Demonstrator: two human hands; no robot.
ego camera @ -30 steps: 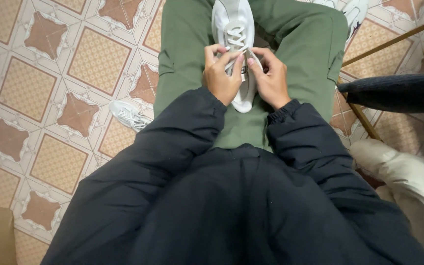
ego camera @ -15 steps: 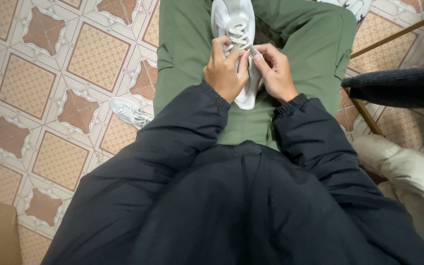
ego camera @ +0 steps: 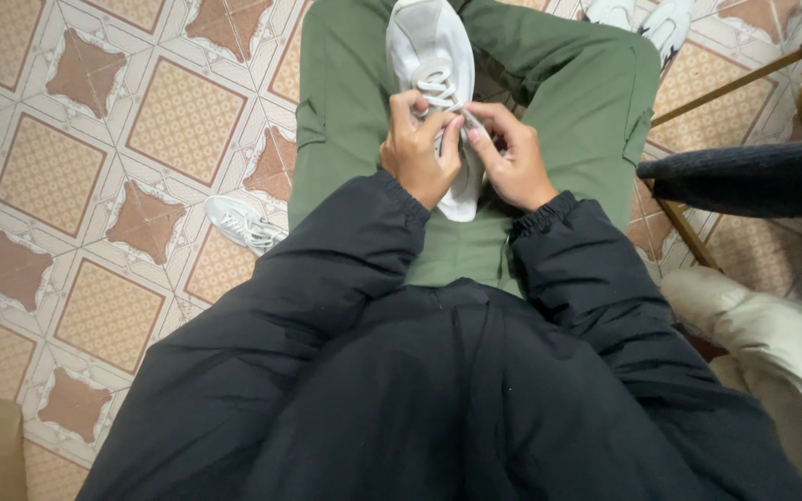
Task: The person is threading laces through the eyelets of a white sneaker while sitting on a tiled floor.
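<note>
patterned tan floor tiles (ego camera: 104,139), wooden chair (ego camera: 726,83)

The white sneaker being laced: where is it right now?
In the head view, upper centre: the white sneaker rests on the green trousers, with the left hand and right hand at its laces.

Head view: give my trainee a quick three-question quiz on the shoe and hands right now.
1. True or false: both hands are at the laces of the white shoe.
2. Where does the shoe rest? A) on the tiled floor B) on the lap, across green trousers C) on a chair
3. What lies on the floor beside the left leg?

Key:
1. True: left hand and right hand pinch the laces.
2. B
3. A second white shoe.
</note>
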